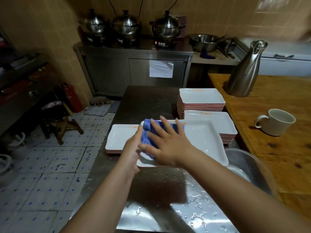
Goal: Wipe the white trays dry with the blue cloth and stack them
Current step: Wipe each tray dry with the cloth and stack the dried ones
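Note:
A white rectangular tray (pixel 202 140) is held tilted above the wet steel table. My left hand (pixel 133 148) grips its left edge. My right hand (pixel 166 142) lies flat with straight, spread fingers on the blue cloth (pixel 148 132), pressing it against the tray's inner face. Under the tray's left end a low stack of white trays (pixel 117 140) sits on the table. Two taller stacks stand to the right: a far stack (pixel 200 100) and a near stack (pixel 225 126).
The steel table (pixel 151 190) is wet with drops near me. A clear plastic basin (pixel 249 165) sits at the right below the tray. On the wooden counter (pixel 277 140) stand a white mug (pixel 277 121) and a steel jug (pixel 244 73). Tiled floor lies left.

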